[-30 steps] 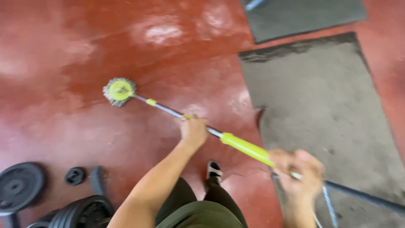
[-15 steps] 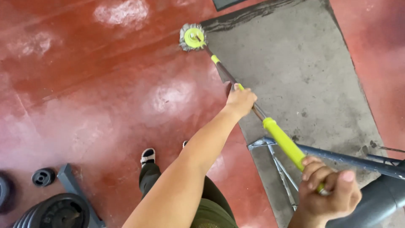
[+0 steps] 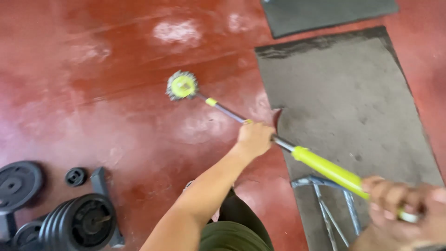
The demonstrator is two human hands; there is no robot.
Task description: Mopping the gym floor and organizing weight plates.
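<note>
I hold a long mop with a metal shaft point(image 3: 227, 113) and a yellow-green grip sleeve point(image 3: 327, 169). Its round head point(image 3: 181, 86), yellow in the middle with a grey fringe, rests on the wet red floor point(image 3: 93, 116). My left hand point(image 3: 253, 138) is closed around the shaft about midway. My right hand point(image 3: 399, 209), blurred at the lower right, grips the top end of the handle just past the yellow sleeve.
A grey rubber mat point(image 3: 348, 111) lies to the right, with a second dark mat point(image 3: 325, 14) beyond it. A metal frame point(image 3: 325, 200) stands on the near mat. Black weight plates point(image 3: 18, 181) and a loaded dumbbell point(image 3: 79, 223) sit at the lower left.
The mop head has swung from the edge of the grey mat leftward onto the red floor. Both hands keep their grip on the handle.
</note>
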